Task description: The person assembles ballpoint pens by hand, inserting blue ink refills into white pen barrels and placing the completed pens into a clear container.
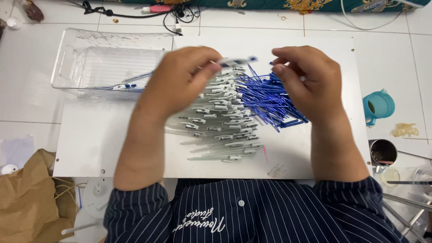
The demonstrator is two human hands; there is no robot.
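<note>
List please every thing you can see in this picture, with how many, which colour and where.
white board: one, white, centre of tiled floor
pen barrels: many, clear and white, board centre
blue refills: many, blue, right of the barrels
clear bin: one, transparent, board's upper left, few pens inside
teal cup: one, teal, right of board
paper bag: one, brown, lower left
left hand: holds one pen
right hand: fingers above refills

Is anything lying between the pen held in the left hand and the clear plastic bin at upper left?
Nothing visible blocks it. The left hand holds a clear blue-tipped pen above the pile of clear pen barrels; the clear plastic bin sits just left, with only bare white board around.
</note>
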